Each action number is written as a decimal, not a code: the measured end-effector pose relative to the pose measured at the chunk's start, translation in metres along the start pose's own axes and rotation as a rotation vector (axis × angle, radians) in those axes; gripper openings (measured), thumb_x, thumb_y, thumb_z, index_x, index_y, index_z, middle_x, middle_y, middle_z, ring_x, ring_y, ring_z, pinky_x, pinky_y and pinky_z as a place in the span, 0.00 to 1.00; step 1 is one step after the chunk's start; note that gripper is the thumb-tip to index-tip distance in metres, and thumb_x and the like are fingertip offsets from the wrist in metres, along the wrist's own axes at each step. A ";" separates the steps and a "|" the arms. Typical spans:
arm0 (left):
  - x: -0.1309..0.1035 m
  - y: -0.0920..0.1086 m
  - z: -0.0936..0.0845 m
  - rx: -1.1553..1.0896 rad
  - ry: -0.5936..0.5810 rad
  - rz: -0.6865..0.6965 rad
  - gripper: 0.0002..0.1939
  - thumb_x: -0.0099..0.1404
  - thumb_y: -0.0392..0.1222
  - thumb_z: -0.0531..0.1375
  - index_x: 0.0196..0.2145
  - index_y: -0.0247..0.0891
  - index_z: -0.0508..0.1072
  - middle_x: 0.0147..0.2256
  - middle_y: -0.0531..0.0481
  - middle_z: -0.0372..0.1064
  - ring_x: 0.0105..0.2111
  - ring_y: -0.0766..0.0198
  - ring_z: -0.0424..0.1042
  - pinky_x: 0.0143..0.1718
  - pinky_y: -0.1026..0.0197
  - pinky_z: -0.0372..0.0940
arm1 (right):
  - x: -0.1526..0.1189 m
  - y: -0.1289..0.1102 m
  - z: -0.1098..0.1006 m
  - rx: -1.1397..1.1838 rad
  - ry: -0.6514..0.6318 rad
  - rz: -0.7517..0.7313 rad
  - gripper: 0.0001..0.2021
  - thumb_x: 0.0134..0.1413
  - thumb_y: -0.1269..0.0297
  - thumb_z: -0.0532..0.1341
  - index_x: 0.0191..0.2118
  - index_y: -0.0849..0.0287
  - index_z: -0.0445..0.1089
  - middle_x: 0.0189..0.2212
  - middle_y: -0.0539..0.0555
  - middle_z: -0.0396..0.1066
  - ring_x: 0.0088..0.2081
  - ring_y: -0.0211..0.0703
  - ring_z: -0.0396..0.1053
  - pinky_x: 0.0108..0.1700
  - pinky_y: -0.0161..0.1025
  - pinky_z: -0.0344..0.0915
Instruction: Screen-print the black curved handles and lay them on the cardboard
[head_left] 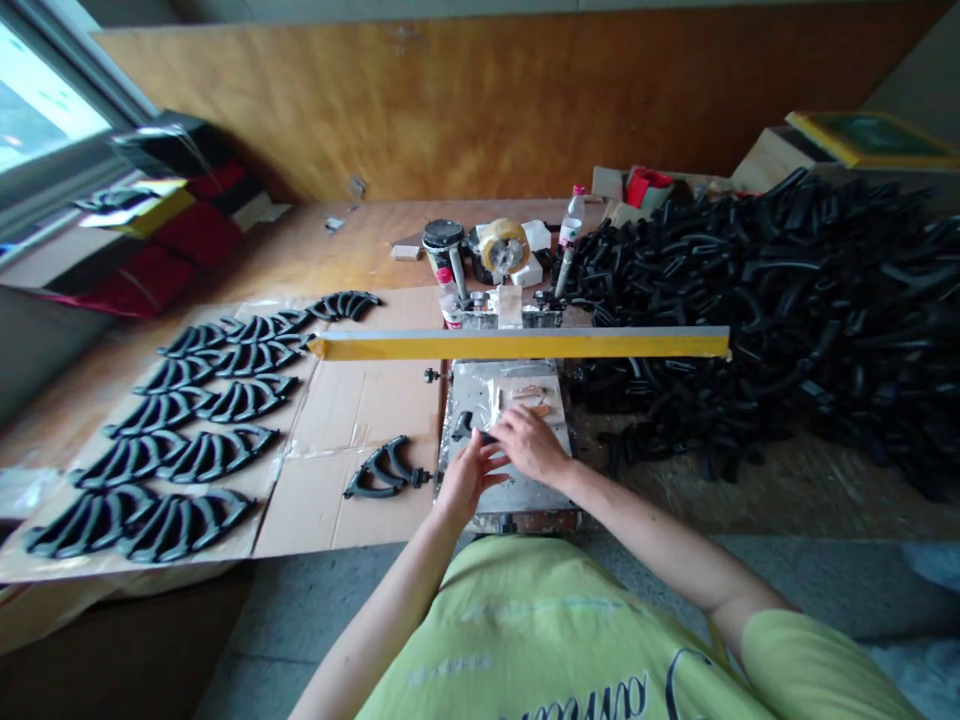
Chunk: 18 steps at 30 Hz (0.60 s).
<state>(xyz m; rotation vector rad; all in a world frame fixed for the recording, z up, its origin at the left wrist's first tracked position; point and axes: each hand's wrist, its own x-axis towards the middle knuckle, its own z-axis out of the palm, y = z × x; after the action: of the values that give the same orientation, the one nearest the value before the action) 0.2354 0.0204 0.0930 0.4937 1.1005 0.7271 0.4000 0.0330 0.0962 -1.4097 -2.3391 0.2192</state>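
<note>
Curved black plastic fans (pixel 214 460), lower left, look done — the messy black plastic heap (pixel 757 255), right, doesn't. Mid-frame, left hand (pixel 466 478) and right hand (pixel 529 443) meet — can't tell if fingers grip.

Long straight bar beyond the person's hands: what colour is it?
The bar is yellow, with a pale grey upper strip; the head view shows it.

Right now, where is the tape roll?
In the head view, the tape roll is at upper centre, beyond the yellow bar, right of the black-topped tub.
</note>
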 end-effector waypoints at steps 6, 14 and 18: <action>-0.017 -0.028 -0.117 0.062 0.577 0.177 0.22 0.69 0.54 0.47 0.37 0.34 0.71 0.32 0.43 0.76 0.27 0.62 0.76 0.22 0.66 0.65 | -0.062 0.042 -0.020 -0.129 -0.281 0.480 0.11 0.65 0.61 0.53 0.42 0.56 0.72 0.35 0.57 0.76 0.36 0.44 0.73 0.37 0.37 0.63; -0.014 -0.048 -0.214 0.300 0.826 -0.063 0.21 0.68 0.50 0.44 0.30 0.35 0.69 0.25 0.41 0.73 0.23 0.58 0.74 0.23 0.60 0.67 | -0.141 0.111 -0.005 -0.149 -0.449 1.003 0.20 0.56 0.62 0.60 0.54 0.60 0.62 0.36 0.63 0.75 0.38 0.53 0.74 0.37 0.41 0.63; -0.010 -0.024 -0.229 0.575 0.798 -0.166 0.22 0.63 0.57 0.52 0.24 0.35 0.69 0.16 0.43 0.67 0.16 0.58 0.68 0.17 0.60 0.63 | -0.120 0.116 -0.005 0.041 0.014 1.007 0.12 0.48 0.67 0.61 0.41 0.58 0.66 0.32 0.55 0.71 0.35 0.46 0.71 0.38 0.39 0.63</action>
<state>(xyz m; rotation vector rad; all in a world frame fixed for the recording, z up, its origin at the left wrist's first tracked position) 0.0281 -0.0012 -0.0057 0.5995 2.1023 0.4474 0.5460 -0.0168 0.0315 -2.4144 -1.3958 0.5106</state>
